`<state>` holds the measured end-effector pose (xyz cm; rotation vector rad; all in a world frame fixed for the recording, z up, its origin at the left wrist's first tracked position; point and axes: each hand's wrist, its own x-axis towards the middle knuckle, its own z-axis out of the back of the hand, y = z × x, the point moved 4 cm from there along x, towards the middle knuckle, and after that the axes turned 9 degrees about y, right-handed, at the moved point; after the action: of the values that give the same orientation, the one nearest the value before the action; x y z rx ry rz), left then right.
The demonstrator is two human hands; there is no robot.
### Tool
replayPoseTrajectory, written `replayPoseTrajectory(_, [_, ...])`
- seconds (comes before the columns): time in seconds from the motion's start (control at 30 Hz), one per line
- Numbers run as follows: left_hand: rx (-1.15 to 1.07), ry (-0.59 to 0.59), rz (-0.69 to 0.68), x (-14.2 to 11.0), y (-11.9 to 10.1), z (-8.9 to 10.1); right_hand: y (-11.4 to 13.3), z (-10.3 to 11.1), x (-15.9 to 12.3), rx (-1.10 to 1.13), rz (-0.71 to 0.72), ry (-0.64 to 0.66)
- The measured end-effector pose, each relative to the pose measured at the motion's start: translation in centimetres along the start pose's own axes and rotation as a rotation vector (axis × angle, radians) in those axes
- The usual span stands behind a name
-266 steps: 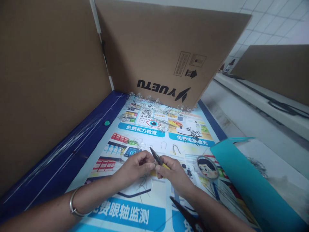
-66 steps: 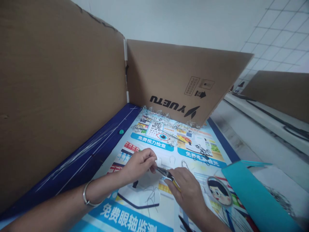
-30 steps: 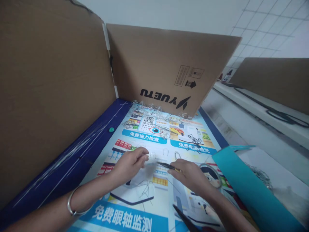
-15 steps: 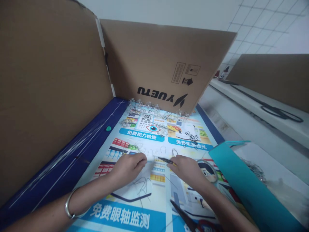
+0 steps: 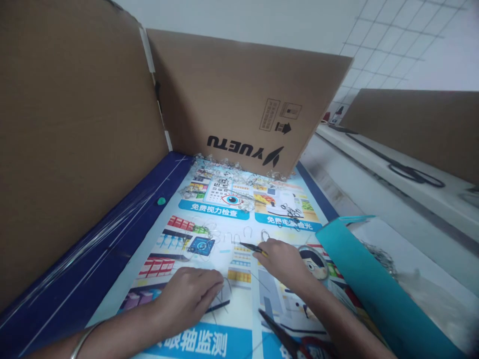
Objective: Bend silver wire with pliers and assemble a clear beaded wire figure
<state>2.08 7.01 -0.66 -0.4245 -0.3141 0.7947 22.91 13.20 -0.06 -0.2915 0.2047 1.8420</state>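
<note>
My right hand point(image 5: 284, 262) is closed round small pliers point(image 5: 252, 248) with dark pointed jaws and a bit of yellow on the handle. Their tip points left, close to bent U-shaped wires point(image 5: 236, 238) lying on the printed sheet. Lower down, my left hand point(image 5: 190, 294) is over thin wire pieces point(image 5: 223, 294), its fingers together and curled downward. Whatever sits between those fingertips is hidden. Near the front edge, between my forearms, lies a pair of scissors point(image 5: 279, 329) with dark blades and reddish handles.
Cardboard panels point(image 5: 239, 94) stand on the left and at the back. Tangled wire bits point(image 5: 239, 174) lie along the back, dark wire loops point(image 5: 291, 210) nearer. At right is a teal box point(image 5: 374, 279) containing wire pieces. A green lump point(image 5: 161, 201) is on the blue border.
My left hand has moved down and toward me, from beside the pliers' tip to the loose wires. My right hand keeps the pliers in nearly the same place. The view has shifted slightly.
</note>
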Motion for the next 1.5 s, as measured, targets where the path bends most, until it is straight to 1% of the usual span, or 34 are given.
replayPoseTrajectory(0.17, [0.021,-0.055,-0.090,-1.0,-0.2,-0.5,-0.3,0.2,0.0,0.045,0.017,0.020])
replayPoseTrajectory(0.37, [0.010,-0.084,-0.136,-1.8,-0.2,-0.6,-0.7,0.3,0.3,0.090,0.043,0.035])
replayPoseTrajectory(0.47, [0.007,-0.099,-0.147,-2.0,-0.2,-0.4,-1.0,0.5,0.2,0.071,0.015,0.015])
replayPoseTrajectory(0.6, [0.016,-0.118,-0.148,-2.1,-0.2,-0.3,-1.9,0.9,0.2,0.008,-0.069,-0.032])
replayPoseTrajectory(0.7, [0.013,-0.107,-0.154,-2.0,-0.1,-0.4,-2.5,1.0,0.3,-0.040,-0.113,-0.050])
replayPoseTrajectory(0.77, [0.015,-0.089,-0.153,-2.0,0.0,-0.6,-2.6,1.0,0.3,-0.066,-0.118,-0.055])
replayPoseTrajectory(0.93, [0.000,-0.048,-0.150,-2.1,0.1,-0.9,-2.2,0.8,0.3,-0.110,-0.087,-0.069])
replayPoseTrajectory(1.17, [-0.015,-0.057,-0.175,-1.9,-0.2,-0.7,-1.9,0.9,0.1,-0.148,-0.060,-0.054])
replayPoseTrajectory(1.5, [-0.017,-0.020,-0.178,-2.1,0.0,-0.8,-1.7,1.2,-0.3,-0.194,-0.010,-0.042])
